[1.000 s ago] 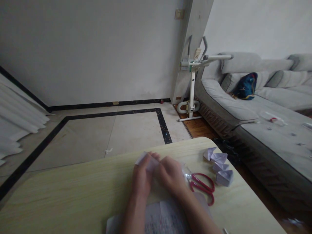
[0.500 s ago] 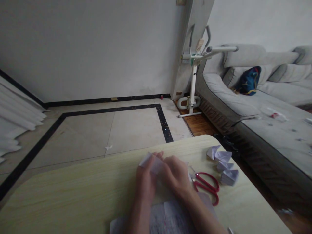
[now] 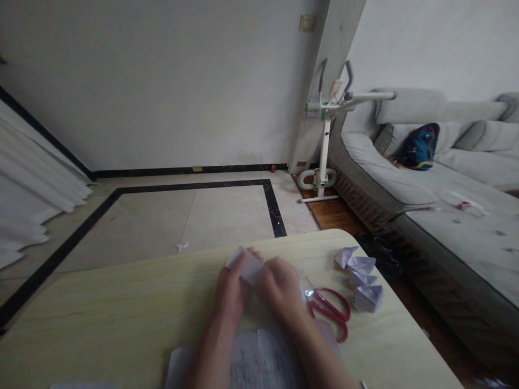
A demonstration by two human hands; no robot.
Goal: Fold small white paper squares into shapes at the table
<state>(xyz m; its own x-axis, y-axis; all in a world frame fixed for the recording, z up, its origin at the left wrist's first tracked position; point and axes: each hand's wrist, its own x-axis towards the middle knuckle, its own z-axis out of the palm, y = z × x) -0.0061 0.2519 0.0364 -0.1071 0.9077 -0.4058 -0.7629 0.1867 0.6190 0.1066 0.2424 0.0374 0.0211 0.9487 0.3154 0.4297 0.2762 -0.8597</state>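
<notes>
Between my two hands is a small folded piece of white paper (image 3: pixel 250 268), held just above the far part of the table. My left hand (image 3: pixel 233 286) grips its left side, the thumb lying across the front. On the right side, my right hand (image 3: pixel 280 283) has its fingers curled in against the paper; the fingertips are partly hidden. Red-handled scissors (image 3: pixel 330 310) lie to the right of my right hand. Beneath my forearms rests a written sheet of paper (image 3: pixel 259 359).
Several folded white paper pieces (image 3: pixel 367 297) sit in a row near the right edge of the wooden table (image 3: pixel 121 319). Beyond it are a grey sofa (image 3: pixel 385 183) with a blue bag (image 3: pixel 419 146) and a white exercise machine (image 3: pixel 324 140).
The view has tilted up and shifted slightly, so the table things appear further left. Both hands still hold the paper, with only a small shift of the right hand's fingers.
</notes>
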